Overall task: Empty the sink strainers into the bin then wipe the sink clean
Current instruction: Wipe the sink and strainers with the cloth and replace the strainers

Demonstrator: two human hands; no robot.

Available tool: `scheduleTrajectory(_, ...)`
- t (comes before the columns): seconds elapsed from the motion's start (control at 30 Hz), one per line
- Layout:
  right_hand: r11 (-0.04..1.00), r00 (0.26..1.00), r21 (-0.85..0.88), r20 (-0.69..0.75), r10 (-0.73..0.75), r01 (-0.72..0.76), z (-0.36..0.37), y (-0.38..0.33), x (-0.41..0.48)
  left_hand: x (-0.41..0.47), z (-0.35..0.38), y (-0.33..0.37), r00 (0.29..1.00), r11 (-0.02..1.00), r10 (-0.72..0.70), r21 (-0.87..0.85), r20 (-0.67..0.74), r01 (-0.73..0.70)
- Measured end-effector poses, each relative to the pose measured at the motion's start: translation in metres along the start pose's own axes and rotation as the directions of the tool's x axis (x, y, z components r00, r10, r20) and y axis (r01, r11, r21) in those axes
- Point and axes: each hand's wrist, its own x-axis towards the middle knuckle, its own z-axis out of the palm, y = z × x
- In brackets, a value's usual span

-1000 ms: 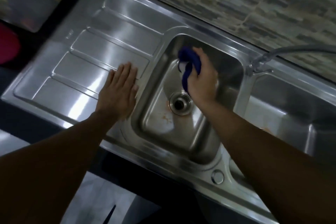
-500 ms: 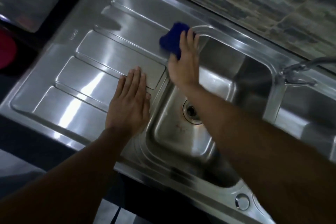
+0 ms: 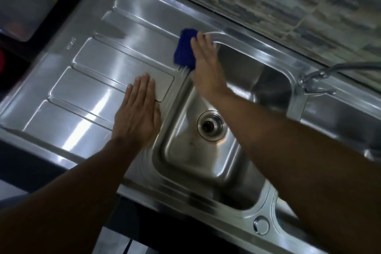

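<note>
The wiping step is seemingly going on: the right hand (image 3: 206, 68), fingers straight, is pressing a blue cloth (image 3: 184, 47) onto the rim of the sink (image 3: 176, 97) at upper centre, the left hand (image 3: 137, 113) is resting flat on the drainboard (image 3: 99, 72), and the stained basin floor by the drain (image 3: 212, 125) is probably needing the next pass.

Cloth (image 3: 184, 49) perhaps half beneath right hand (image 3: 208, 71)

Left hand (image 3: 137, 117) lies flat, fingers straight and together; right hand (image 3: 206, 68) reaches forward, fingers extended, palm down
</note>
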Motion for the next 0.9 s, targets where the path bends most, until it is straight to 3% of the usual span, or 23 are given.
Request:
scheduleTrajectory(0.17, 0.963, 0.997, -0.265, 0.057, -0.043, 0.057, -0.022, 0.052, 0.027, 0.013, 0.001, 0.006, 0.994, 0.994, 0.110, 0.006, -0.027, -0.110)
scheduleTrajectory(0.3, 0.928, 0.996, -0.368, 0.046, 0.081, -0.059, -0.036, 0.085, -0.018, 0.036, 0.001, 0.026, 0.976, 0.976, 0.216, 0.005, -0.023, -0.216)
scheduleTrajectory(0.47, 0.882, 0.954, -0.386, 0.015, 0.298, -0.269, -0.062, 0.134, -0.072, 0.043, 0.007, 0.031, 0.980, 0.979, 0.194, 0.070, -0.039, -0.191)
scheduleTrajectory(0.6, 0.869, 0.919, -0.327, 0.003, 0.395, -0.373, -0.054, 0.116, -0.063, 0.046, 0.012, 0.030, 0.977, 0.978, 0.205, 0.057, -0.063, -0.201)
scheduleTrajectory(0.8, 0.958, 0.991, -0.273, 0.078, 0.108, -0.083, -0.035, 0.067, -0.005, 0.046, 0.012, 0.026, 0.967, 0.969, 0.245, 0.052, -0.066, -0.242)
scheduleTrajectory(0.9, 0.952, 0.993, -0.305, 0.107, 0.049, -0.014, -0.033, 0.068, 0.002, 0.045, 0.010, 0.025, 0.963, 0.967, 0.256, 0.028, -0.087, -0.255)
